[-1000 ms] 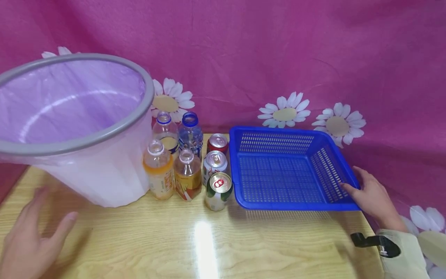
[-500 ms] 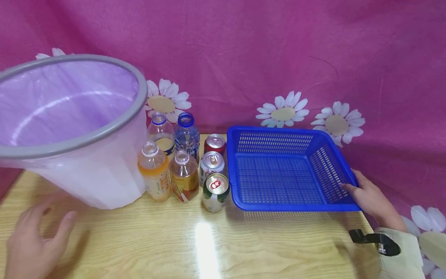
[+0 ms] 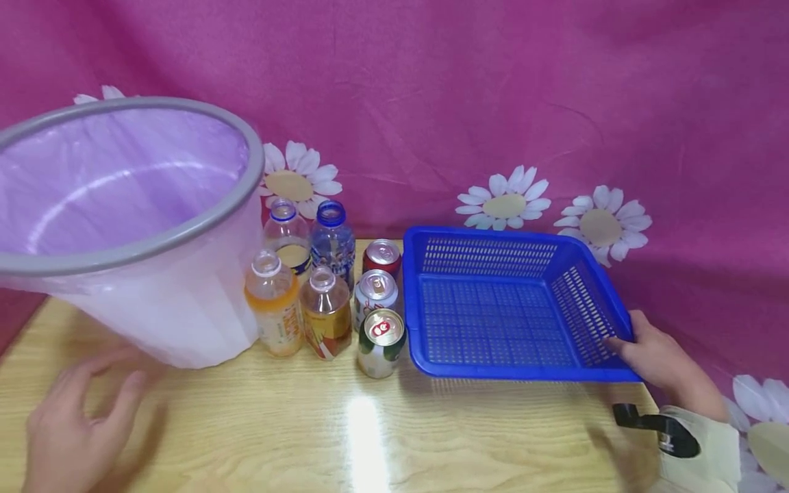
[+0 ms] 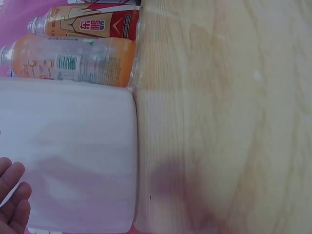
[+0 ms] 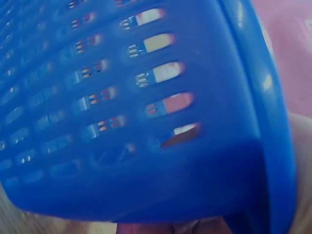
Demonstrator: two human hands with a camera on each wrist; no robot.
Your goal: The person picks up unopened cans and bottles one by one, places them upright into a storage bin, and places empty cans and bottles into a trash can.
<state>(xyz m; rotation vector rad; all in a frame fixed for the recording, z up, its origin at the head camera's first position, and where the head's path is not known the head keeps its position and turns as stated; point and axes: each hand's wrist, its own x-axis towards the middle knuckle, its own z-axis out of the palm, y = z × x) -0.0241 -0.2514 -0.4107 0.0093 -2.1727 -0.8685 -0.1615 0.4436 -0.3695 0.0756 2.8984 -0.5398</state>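
My right hand [image 3: 666, 366] grips the right rim of a blue plastic basket [image 3: 493, 373], thumb over the inner side. Its slotted wall fills most of the right wrist view. At lower left my left hand [image 3: 83, 424] holds nothing, its fingers loosely bent near the foot of a white bin [image 3: 185, 315]. In the left wrist view, fingertips [image 4: 17, 195] show in front of the bin wall; I cannot tell whether they touch it. The bin has a grey rim and a purple liner.
Between bin and basket stand uncapped bottles: an orange-banded one [image 3: 274, 308], a yellow-labelled one [image 3: 327, 318], a clear one [image 3: 287, 239] and a blue one [image 3: 333, 243]. Beside them are a green-and-gold can [image 3: 381, 349], a white can [image 3: 376, 294] and a red can [image 3: 382, 257]. A pink flowered cloth [image 3: 394, 103] hangs behind.
My left hand has shifted slightly right beside the bin. The right hand keeps its hold on the basket, which stays nearly in place; the head view wobbles a little.
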